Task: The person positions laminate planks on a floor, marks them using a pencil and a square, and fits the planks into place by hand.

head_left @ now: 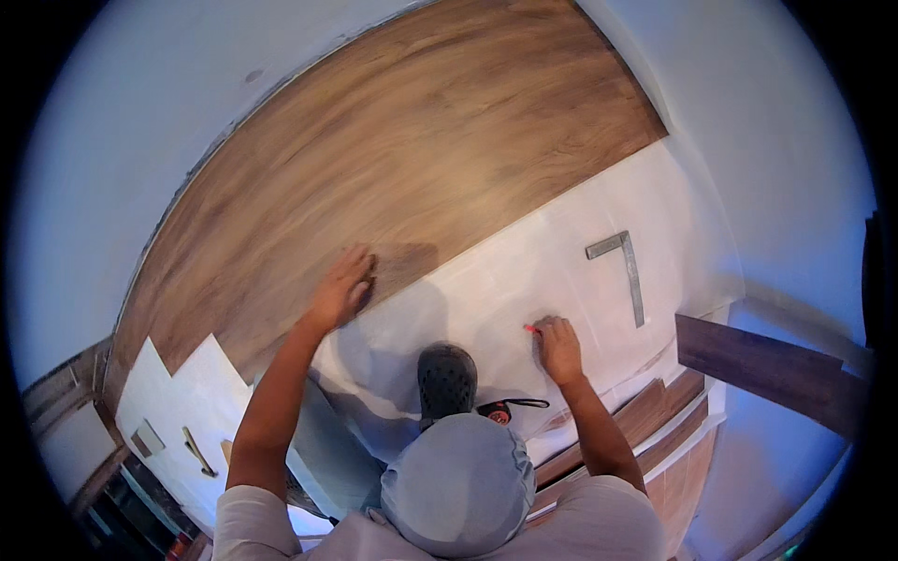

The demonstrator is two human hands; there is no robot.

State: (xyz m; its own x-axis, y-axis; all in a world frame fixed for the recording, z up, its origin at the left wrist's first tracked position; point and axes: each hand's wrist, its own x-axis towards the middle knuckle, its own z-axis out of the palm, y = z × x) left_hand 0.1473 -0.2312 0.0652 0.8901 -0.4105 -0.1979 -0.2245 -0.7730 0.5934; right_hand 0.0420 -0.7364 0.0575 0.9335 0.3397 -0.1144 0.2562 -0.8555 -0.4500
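Observation:
My left hand (346, 285) lies with fingers stretched out on the wood-look floor planks (412, 150), close to their near edge. The laid planks cover the far part of the floor, up to the wall. Over the white underlay (524, 271), my right hand (559, 350) is closed on a slim red marking pencil (532, 329). Only its red end shows, so whether it is a pencil or a marker is unclear. Farther right, a metal carpenter's square (634, 280) rests on the underlay. Nearer to me is a black and red tape measure (498, 411) with a wrist strap.
My black clog (447, 381) stands on the underlay between my hands. Loose planks (645, 416) lie at the lower right, and a darker plank (762, 360) is by the right wall. At the lower left are a small hand tool (196, 452) and a grey square piece (147, 438).

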